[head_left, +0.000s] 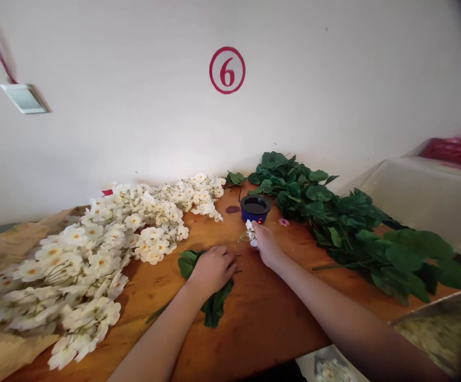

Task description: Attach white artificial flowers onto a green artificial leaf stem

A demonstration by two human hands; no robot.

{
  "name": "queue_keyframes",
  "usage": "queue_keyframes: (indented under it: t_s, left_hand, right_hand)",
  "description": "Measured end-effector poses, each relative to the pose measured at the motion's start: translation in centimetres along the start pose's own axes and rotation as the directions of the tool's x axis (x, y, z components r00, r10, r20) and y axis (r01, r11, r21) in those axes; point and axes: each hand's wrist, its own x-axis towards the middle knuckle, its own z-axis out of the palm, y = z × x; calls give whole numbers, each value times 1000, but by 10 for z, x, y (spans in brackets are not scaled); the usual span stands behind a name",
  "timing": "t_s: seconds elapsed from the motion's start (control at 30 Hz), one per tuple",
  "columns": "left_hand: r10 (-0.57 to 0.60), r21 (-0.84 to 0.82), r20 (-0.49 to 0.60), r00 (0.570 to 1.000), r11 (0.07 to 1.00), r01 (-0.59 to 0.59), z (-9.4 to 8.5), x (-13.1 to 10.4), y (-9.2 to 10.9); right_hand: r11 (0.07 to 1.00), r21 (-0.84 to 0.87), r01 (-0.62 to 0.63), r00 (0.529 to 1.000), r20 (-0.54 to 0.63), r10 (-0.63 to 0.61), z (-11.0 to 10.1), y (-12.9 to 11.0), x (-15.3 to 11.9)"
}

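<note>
My left hand point(213, 269) is low over the table, its fingers curled around a green artificial leaf spray point(216, 307). Leaves stick out on both sides of the hand, and the gripped part of the stem is hidden under it. My right hand point(268, 245) pinches a small white artificial flower sprig point(251, 233) by the petals, with its thin stems pointing left. Just beyond that hand stands a small round blue pot point(255, 209) with a black rim, dark inside, and a red light on its front.
A long heap of white flowers point(107, 249) covers the table's left side, beside brown paper point(11, 249). Green leaf sprays point(326, 212) are piled along the right. A small pink flower point(283, 222) lies near the pot. The wall bears a red circled 6 point(227, 70).
</note>
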Motion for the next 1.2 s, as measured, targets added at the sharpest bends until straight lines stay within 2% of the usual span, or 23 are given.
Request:
queue_keyframes:
  t_s: [0.17,0.37,0.57,0.7,0.9,1.2]
  left_hand:
    - [-115,6,-2,993,993,115,4,8,3]
    - [-146,2,-101,984,989,147,9,10,3]
    - [-128,-57,-112,985,991,122,11,12,0]
    - [-161,-138,-140,977,980,142,10,12,-1]
    - [-263,-345,-214,941,921,179,9,10,-4]
    - [-289,-389,-194,937,900,197,8,12,-4]
  right_hand:
    - [992,93,-84,996,17,83,-5,4,7]
    - [983,145,-116,993,40,112,-9,8,12]
    - [981,150,-124,992,55,116,-11,6,11]
    - [983,140,-115,992,57,108,-11,2,8]
    - [991,102,-84,996,40,80,-7,2,3]
    - [982,170,-83,996,-29,90,-6,11,7]
